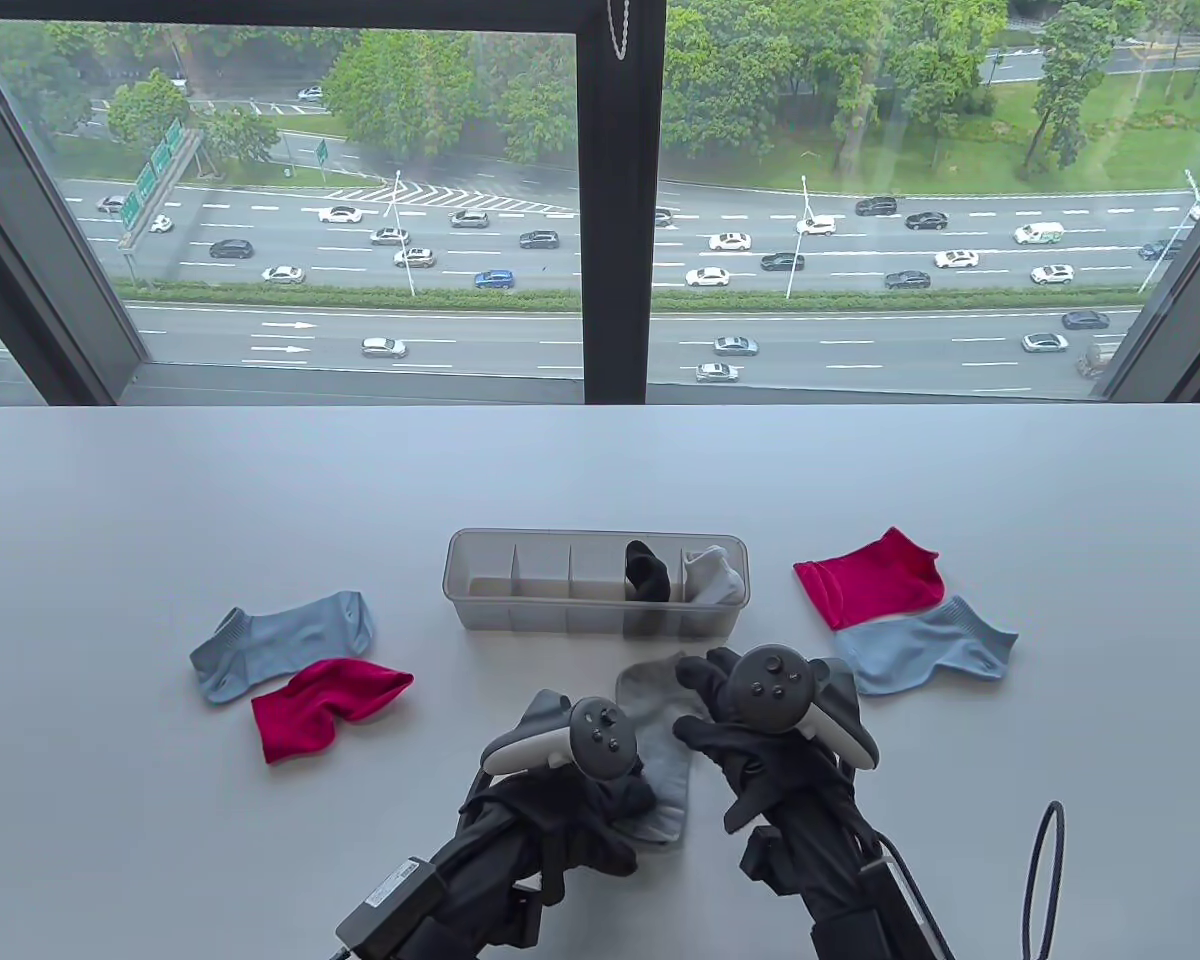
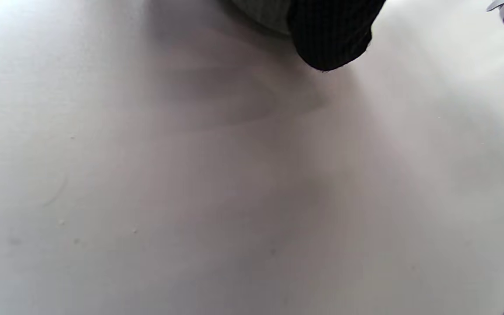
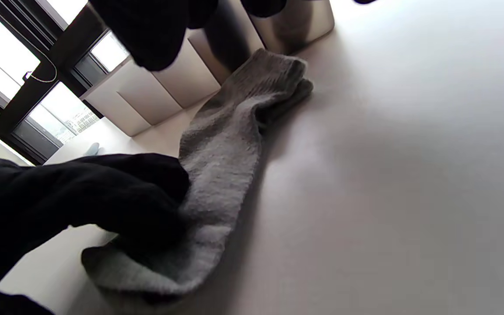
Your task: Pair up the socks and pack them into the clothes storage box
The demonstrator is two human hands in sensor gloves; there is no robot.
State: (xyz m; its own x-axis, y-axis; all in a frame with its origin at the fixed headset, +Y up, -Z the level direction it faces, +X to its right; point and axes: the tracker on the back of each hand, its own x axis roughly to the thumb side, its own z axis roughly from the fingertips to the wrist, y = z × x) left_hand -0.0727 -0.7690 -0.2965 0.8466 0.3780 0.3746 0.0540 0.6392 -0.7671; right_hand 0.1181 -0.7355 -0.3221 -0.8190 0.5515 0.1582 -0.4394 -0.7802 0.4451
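Note:
Two grey socks lie stacked lengthwise on the table in front of the translucent storage box. My left hand grips their near cuff end, seen as a black glove on the grey socks in the right wrist view. My right hand hovers over the far end with relaxed fingers. A black sock and a white sock fill the box's two right compartments. A blue sock and a red sock lie at left. Another red sock and blue sock lie at right.
The box's three left compartments hold nothing. A black cable loop lies near the table's front right. The window sill runs along the table's far edge. The left wrist view shows mostly bare tabletop under a gloved fingertip.

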